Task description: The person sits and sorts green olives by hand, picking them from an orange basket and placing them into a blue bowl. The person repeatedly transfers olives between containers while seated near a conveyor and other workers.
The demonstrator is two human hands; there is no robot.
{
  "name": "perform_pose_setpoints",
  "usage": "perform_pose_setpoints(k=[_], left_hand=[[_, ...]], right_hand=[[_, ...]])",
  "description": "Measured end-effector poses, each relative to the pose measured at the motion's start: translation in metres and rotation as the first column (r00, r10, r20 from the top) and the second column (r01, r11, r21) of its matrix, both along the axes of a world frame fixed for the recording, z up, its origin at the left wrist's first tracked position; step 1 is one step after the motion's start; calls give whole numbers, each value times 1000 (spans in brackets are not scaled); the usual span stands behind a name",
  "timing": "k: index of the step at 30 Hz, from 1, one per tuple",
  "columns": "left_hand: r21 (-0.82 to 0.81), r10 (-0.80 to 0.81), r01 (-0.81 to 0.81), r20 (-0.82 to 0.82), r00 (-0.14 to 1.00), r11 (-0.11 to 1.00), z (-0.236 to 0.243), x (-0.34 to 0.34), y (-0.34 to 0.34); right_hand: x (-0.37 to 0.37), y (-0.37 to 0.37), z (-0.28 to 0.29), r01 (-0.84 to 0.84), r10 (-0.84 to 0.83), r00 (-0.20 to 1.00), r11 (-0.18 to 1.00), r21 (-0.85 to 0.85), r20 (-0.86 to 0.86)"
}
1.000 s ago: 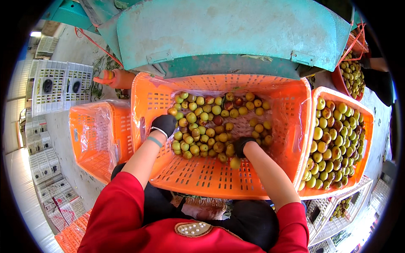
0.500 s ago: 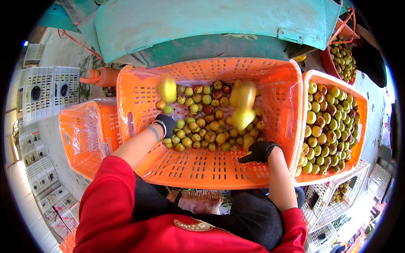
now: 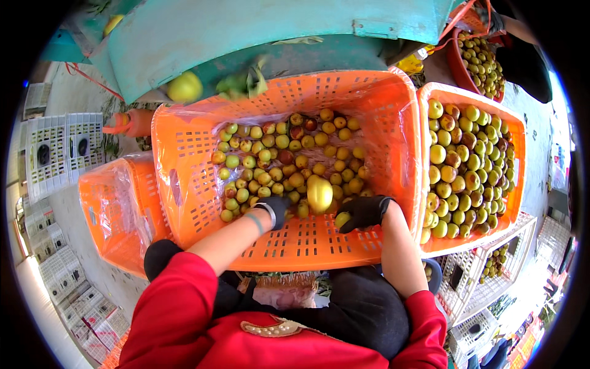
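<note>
Reaching over near edge of orange crate (image 3: 319, 261), right hand (image 3: 367, 212) works by near right corner; its grip appears pinched round green fruit (image 3: 343, 219), thumb and fingers opposed, likely for secure hold. Left hand (image 3: 276, 210) near middle of near edge, fingers curled down against loose fruit (image 3: 286, 157); cannot tell whether grip holds anything. Loose fruit spread over crate floor. Crate's far edge beside green chute (image 3: 289, 27), presumably to catch tumbling pieces.

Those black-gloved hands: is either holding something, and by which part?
The black-gloved right hand seems to hold a round yellow-green fruit by its right side; whether the left hand holds anything cannot be told.
</note>
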State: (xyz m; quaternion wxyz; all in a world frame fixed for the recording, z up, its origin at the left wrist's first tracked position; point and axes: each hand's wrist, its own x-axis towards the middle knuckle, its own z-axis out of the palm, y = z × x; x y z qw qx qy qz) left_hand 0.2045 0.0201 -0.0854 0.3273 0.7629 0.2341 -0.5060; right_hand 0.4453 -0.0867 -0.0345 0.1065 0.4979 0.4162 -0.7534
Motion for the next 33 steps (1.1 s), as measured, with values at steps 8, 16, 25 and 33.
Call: perform_pose_setpoints(k=[8, 16, 25, 33], left_hand=[[-493, 881, -836, -251, 402, 241, 108, -71, 22], [-633, 747, -627, -654, 120, -454, 103, -60, 12], [-747, 973, -663, -186, 137, -50, 111, -48, 13], [-843, 967, -513, 34, 252, 163, 120, -47, 15]], right_hand=[[-6, 0, 18, 194, -172, 953, 979, 64, -249], [-33, 2, 14, 474, -668, 363, 733, -489, -649], [-56, 13, 17, 609, -803, 356, 588, -533, -478], [-71, 14, 1, 490, -832, 61, 506, -710, -551]])
